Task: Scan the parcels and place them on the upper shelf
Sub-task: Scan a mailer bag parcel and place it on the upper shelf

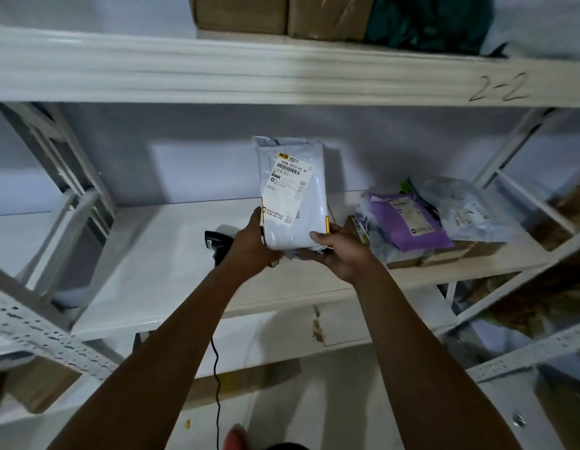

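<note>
A white plastic parcel (309, 203) with a barcode label stands upright above the middle shelf (152, 271), label toward me. My left hand (251, 246) grips its lower left edge and my right hand (339, 251) grips its lower right corner from below. A black handheld scanner (215, 243) with a hanging cable lies on the shelf just left of my left hand. The upper shelf (249, 69), marked "2-2", runs across the top of the view.
Cardboard boxes (282, 13) and a dark green bag (428, 21) sit on the upper shelf. A purple parcel (408, 222), a clear bag (467, 209) and flat boxes (444, 253) are piled on the middle shelf at right. White uprights stand at both sides.
</note>
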